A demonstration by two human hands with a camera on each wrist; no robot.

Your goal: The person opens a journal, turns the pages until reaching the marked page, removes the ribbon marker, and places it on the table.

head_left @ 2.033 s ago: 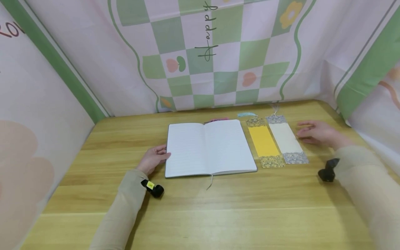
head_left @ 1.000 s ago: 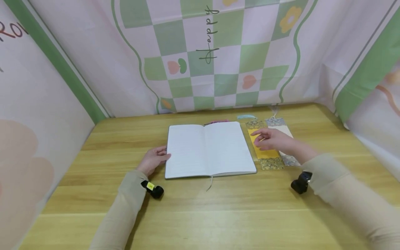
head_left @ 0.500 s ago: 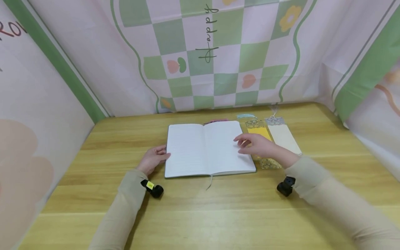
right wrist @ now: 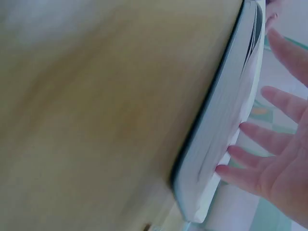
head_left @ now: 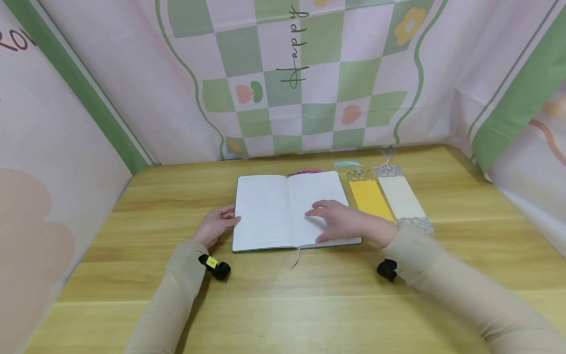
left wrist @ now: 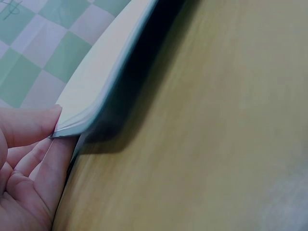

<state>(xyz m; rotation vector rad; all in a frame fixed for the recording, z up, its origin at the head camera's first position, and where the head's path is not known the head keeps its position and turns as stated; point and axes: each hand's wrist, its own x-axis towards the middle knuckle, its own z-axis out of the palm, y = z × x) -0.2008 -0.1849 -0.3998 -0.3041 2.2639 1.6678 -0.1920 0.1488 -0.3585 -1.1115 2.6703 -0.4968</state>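
Note:
An open notebook (head_left: 265,211) with lined white pages and a dark cover lies on the wooden table. My left hand (head_left: 216,226) pinches its left edge; in the left wrist view the thumb (left wrist: 31,126) is on the page and the fingers are under the cover. Over the right page is my right hand (head_left: 338,221), fingers spread and holding nothing. In the right wrist view its fingertips (right wrist: 250,127) are right at the page surface. A grey ribbon (head_left: 297,258) hangs out below the spine.
To the right lie a yellow bookmark (head_left: 369,196) with a blue tassel (head_left: 348,163) and a cream bookmark (head_left: 402,196) with a pale tassel. Something pink (head_left: 305,172) peeks out behind the notebook. A printed curtain (head_left: 327,78) borders the table's back edge.
My right hand has moved left from beside the cream bookmark, across both bookmarks, to the notebook's right page. The left hand has stayed on the left edge.

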